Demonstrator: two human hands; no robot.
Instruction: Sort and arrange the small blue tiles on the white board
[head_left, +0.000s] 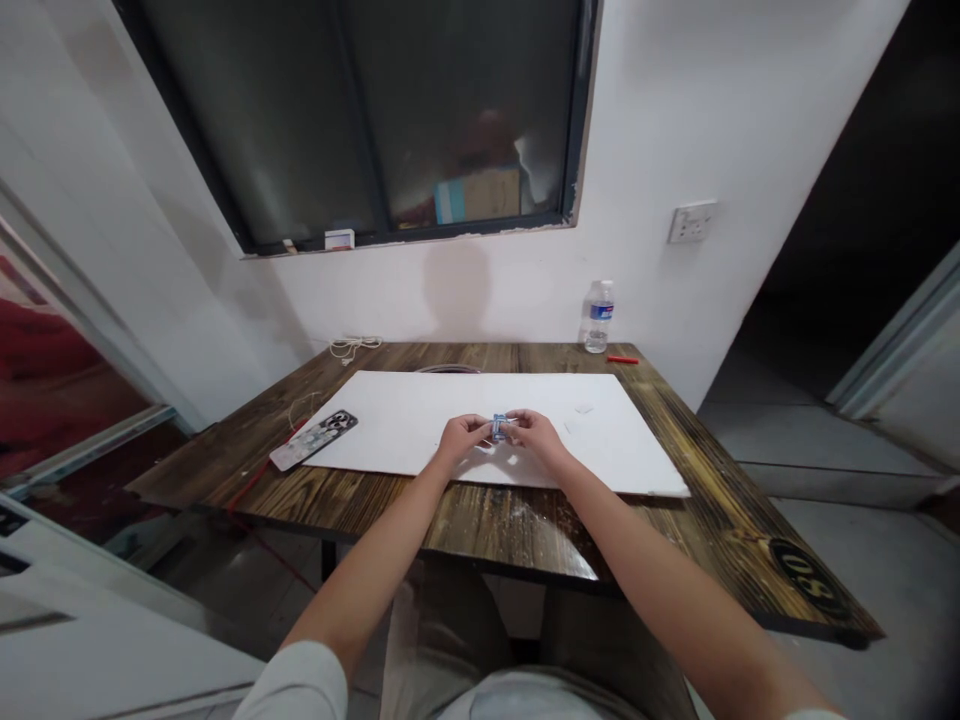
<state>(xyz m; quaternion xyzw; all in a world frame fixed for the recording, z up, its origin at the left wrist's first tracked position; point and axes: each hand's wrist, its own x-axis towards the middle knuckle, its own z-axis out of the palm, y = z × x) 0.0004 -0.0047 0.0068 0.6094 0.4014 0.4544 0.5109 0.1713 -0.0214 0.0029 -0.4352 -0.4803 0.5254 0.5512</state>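
Observation:
My left hand (462, 438) and my right hand (537, 438) meet above a white board (390, 420), pinching a small blue-and-white object (499, 428) between their fingertips. The object's exact kind is too small to tell, and my fingers cover part of it. The board lies flat on a dark wooden table (510, 525), and both wrists are close to its near edge. To the left of my left hand, a phone in a patterned case (313, 440) lies at the board's edge.
A plastic water bottle (598, 317) and a red pen (622, 359) stand near the table's far right edge. A tangled white cable (354, 346) lies at the far left. The table's far side meets a white wall, and open floor lies to the right.

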